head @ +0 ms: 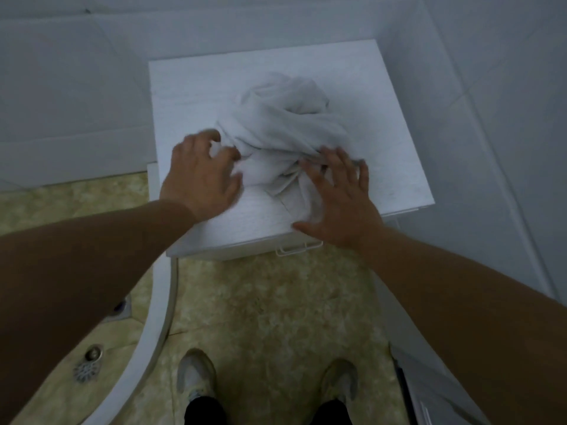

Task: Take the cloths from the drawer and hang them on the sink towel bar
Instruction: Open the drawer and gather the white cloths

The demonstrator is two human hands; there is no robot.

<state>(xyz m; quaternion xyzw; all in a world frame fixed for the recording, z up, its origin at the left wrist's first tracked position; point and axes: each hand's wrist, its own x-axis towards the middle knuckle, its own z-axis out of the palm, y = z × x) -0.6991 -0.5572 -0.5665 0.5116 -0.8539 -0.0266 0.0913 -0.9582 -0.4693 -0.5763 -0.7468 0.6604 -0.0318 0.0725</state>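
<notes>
Nearest, two shoes [196,375] stand on the tiled floor [276,302]. Above them a drawer handle [299,249] shows under the front edge of the white counter [190,87].

The hands are apart on that counter. The right hand [337,197] lies flat, fingers spread, on the near right part of the cloths [282,127]. The left hand [199,179] is blurred, its fingers bent at the heap's left side, and I cannot tell whether it pinches any fabric.

The cloths sit crumpled in one twisted heap from the front edge to mid-counter. No towel bar is in view.

The folds look tangled, so lifting one cloth could drag the others over the front edge onto the floor.
</notes>
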